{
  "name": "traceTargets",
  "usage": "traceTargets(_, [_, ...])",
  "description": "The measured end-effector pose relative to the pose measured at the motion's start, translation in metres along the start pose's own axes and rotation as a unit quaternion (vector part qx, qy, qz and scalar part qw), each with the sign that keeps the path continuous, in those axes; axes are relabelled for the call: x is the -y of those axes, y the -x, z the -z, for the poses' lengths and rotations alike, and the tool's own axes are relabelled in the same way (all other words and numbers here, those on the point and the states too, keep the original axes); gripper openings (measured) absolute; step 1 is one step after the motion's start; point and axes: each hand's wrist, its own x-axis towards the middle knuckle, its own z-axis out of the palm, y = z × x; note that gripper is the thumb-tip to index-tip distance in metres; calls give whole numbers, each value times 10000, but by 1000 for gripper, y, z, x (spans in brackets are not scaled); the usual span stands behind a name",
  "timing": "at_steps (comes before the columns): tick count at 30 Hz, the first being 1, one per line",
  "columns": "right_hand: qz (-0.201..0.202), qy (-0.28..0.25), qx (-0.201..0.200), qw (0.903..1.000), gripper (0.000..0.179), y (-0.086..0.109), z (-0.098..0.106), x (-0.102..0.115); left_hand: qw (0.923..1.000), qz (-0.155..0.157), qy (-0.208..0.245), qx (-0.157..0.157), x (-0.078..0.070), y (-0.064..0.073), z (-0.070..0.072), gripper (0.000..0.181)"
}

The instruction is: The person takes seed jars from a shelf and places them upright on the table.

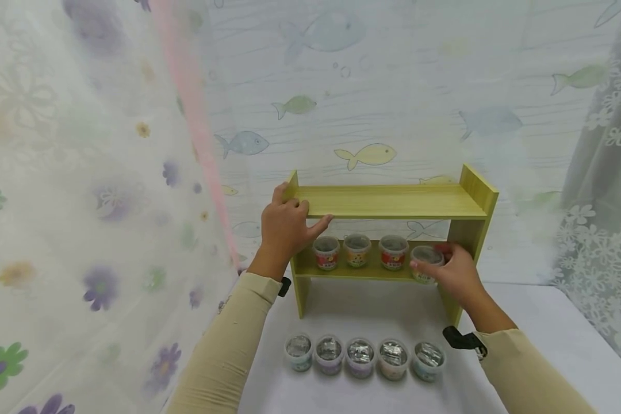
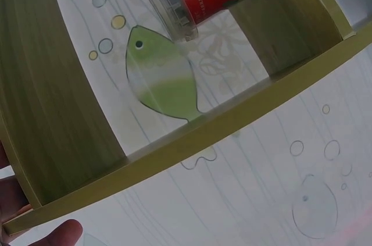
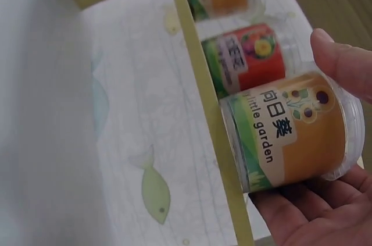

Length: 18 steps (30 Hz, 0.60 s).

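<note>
In the head view a yellow-green wooden shelf point(image 1: 388, 201) stands on a table. My left hand point(image 1: 286, 221) grips its upper left corner; the left wrist view shows the thumb point(image 2: 63, 234) at the board's edge. With thumb and fingers, my right hand point(image 1: 457, 273) holds a clear plastic cup point(image 3: 302, 135) with an orange sunflower label, at the right end of the middle board. Its base meets the board's front edge in the right wrist view. Left of it stand a red-label cup point(image 1: 393, 253), an orange-label cup point(image 1: 357, 251) and another red cup point(image 1: 326, 253).
In front of the shelf, several silver-topped cups point(image 1: 360, 357) line up on the white tablecloth point(image 1: 300, 397). A fish-print curtain point(image 1: 393, 115) hangs behind, a flower-print curtain point(image 1: 108, 230) at the left and a lacy one point(image 1: 608, 230) at the right.
</note>
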Motion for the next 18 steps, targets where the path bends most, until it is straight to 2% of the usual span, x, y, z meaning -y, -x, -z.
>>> traceTargets(7, [-137,-158,-121,9997,102,15,-11,6,9999,28,-37,123,-1,0,0,71])
traceTargets(12, [-59,-382,-145,9991,94,27,-23,11,10000,24,-43,73,0,0,0,70])
traceTargets(18, [16,-661,50,9978,88,44,-44,16,10000,2,10,-96,0,0,-2,69])
